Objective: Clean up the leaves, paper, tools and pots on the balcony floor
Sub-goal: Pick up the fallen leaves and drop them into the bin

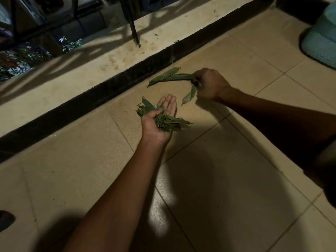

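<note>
Over the tiled floor (227, 170), both hands hold leaves — left hand (158, 122) a pile (166, 121), right hand (211, 84) long ones (172, 77).

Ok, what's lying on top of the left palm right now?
A loose bunch of green leaves lies across the left hand, with the thumb curled over it. The fingers are straight. The palm underneath is covered, so anything else there is hidden.

Your left hand (160, 119) is lying palm up over the tiled floor (227, 179), thumb pressing down a bunch of green leaves (163, 120), fingers straight. Your right hand (211, 84), farther and to the right, is gripping a few long leaves (172, 77); two are sticking out left, one is hanging down. A dark strip (109, 91) is running along the raised ledge (91, 70) beyond. A teal mat (321, 42) is lying far right.
</note>
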